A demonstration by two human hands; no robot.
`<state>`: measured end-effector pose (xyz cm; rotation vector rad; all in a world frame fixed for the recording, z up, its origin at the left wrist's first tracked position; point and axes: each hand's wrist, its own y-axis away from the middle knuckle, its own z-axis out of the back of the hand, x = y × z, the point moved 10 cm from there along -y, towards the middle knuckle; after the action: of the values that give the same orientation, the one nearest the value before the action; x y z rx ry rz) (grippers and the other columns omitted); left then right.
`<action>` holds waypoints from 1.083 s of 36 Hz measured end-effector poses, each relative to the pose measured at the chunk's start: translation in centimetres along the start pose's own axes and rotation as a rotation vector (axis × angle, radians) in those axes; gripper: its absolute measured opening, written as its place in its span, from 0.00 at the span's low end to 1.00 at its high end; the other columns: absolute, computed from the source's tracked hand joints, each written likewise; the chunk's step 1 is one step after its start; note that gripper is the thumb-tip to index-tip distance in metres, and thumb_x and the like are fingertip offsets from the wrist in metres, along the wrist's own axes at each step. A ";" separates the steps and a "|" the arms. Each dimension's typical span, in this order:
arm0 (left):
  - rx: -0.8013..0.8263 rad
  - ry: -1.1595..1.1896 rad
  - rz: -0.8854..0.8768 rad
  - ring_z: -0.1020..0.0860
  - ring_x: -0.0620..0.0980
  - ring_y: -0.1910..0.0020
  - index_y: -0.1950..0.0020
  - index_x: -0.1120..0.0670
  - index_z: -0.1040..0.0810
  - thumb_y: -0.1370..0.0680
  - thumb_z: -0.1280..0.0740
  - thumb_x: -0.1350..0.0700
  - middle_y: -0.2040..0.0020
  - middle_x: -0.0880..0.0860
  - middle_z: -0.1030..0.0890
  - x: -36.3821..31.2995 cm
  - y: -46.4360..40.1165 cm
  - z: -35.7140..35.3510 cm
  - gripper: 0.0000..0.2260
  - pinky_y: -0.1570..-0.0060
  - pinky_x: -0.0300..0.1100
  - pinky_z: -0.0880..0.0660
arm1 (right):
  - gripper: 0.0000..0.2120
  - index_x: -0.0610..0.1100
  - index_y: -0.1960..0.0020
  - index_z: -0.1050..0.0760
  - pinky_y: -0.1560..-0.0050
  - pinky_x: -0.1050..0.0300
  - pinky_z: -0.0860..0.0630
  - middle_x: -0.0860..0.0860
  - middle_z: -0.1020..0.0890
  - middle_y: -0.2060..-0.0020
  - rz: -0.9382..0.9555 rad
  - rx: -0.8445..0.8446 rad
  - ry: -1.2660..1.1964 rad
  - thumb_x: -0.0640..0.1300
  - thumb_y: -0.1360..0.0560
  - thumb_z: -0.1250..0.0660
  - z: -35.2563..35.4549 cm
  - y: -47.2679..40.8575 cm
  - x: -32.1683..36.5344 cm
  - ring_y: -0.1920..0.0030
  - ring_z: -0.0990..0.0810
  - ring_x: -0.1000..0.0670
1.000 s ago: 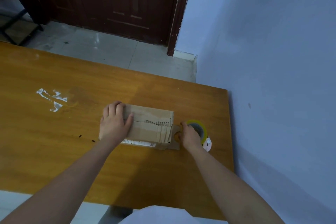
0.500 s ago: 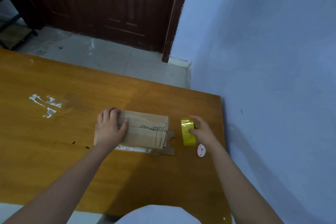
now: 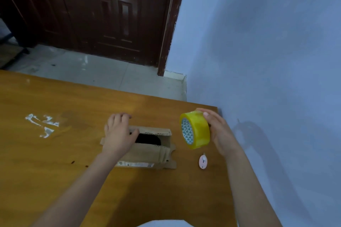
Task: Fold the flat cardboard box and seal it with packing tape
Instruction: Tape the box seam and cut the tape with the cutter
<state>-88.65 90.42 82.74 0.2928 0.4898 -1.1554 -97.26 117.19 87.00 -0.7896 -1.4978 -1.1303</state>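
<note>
From the head view, we judge the cardboard box [image 3: 147,145] light and crushable, its top flaps gaping over a dark opening, so we would press the flaps, not squeeze the walls. It sits near the table's [image 3: 55,171] right edge. Our left hand [image 3: 118,134] lies on its left end, fingers relaxed. Our right hand [image 3: 219,132] grips the glossy yellow tape roll [image 3: 195,131], lifted above the far right corner. A small pink item [image 3: 203,161], perhaps a cutter, lies nearby.
</note>
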 end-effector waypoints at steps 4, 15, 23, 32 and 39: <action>-0.068 0.276 -0.233 0.38 0.49 0.34 0.37 0.56 0.29 0.23 0.34 0.52 0.37 0.52 0.28 -6.0 1.2 2.4 0.17 0.35 0.47 0.40 | 0.21 0.51 0.44 0.20 0.48 0.51 0.21 0.49 0.17 0.47 0.007 0.033 0.034 0.61 0.32 0.32 -2.2 0.5 0.6 0.46 0.19 0.49; -0.005 0.513 -0.518 0.32 0.38 0.43 0.34 0.51 0.30 0.27 0.29 0.55 0.45 0.40 0.27 -14.3 2.9 6.4 0.22 0.45 0.37 0.30 | 0.15 0.54 0.44 0.21 0.44 0.49 0.26 0.52 0.17 0.47 0.002 0.145 0.208 0.55 0.28 0.36 -7.0 2.8 2.4 0.44 0.21 0.50; 0.051 0.541 -0.602 0.26 0.38 0.46 0.40 0.51 0.26 0.27 0.30 0.61 0.46 0.42 0.24 -13.9 3.0 7.0 0.17 0.46 0.39 0.26 | 0.16 0.51 0.46 0.20 0.35 0.47 0.29 0.52 0.17 0.48 0.026 0.078 0.224 0.56 0.29 0.36 -8.3 3.4 3.7 0.42 0.21 0.51; -0.074 0.580 -0.681 0.23 0.41 0.55 0.51 0.57 0.20 0.24 0.32 0.60 0.54 0.47 0.19 -13.4 4.0 9.6 0.04 0.59 0.39 0.26 | 0.20 0.48 0.44 0.20 0.33 0.47 0.32 0.52 0.17 0.45 0.047 0.112 0.345 0.60 0.23 0.42 -10.3 4.9 4.3 0.40 0.22 0.53; -0.082 0.758 -0.547 0.24 0.43 0.60 0.56 0.52 0.22 0.23 0.34 0.58 0.60 0.46 0.20 -11.3 3.1 10.5 0.03 0.62 0.38 0.26 | 0.27 0.61 0.40 0.24 0.37 0.44 0.28 0.53 0.18 0.45 0.018 0.131 0.338 0.73 0.29 0.49 -11.2 5.8 4.3 0.42 0.20 0.53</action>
<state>-87.10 95.74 97.41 0.5501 1.3411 -1.5332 -89.12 108.24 92.57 -0.4928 -1.2633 -1.0801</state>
